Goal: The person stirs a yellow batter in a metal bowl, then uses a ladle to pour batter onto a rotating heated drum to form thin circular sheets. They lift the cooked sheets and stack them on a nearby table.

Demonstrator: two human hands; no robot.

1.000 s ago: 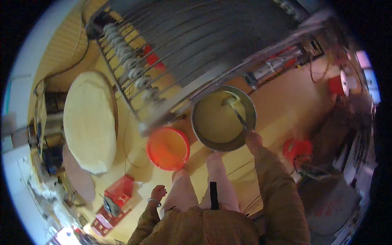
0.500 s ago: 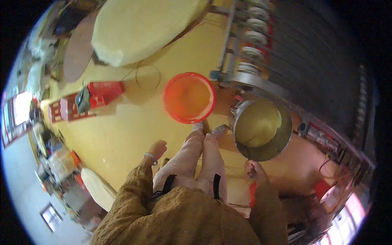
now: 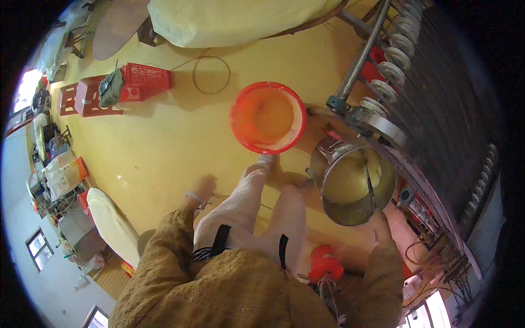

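At the right, my right hand (image 3: 380,227) is closed around the lower end of a thin dark stick (image 3: 370,188). The stick slants into a deep metal pot (image 3: 358,215) holding a pale yellow liquid (image 3: 350,180); its far end dips into that liquid, so I cannot make out what kind of tool it is. My left hand (image 3: 203,188), with a band at the wrist, hangs out to the left over the yellow floor. Motion smears its fingers, and nothing shows in it. A red plastic tub (image 3: 236,123) with some liquid stands just left of the pot.
A dark slatted machine (image 3: 448,104) with a row of white rollers (image 3: 402,52) rises beside the pot. Red plastic crates (image 3: 145,82) and a looped cord lie far left. A large pale round sheet (image 3: 219,24) lies beyond, and a red object (image 3: 325,262) sits by my right arm.
My right hand has moved right and a little down along the pot's rim, with the stick now slanting across the pot. My left hand has swung slightly left. The view has turned.
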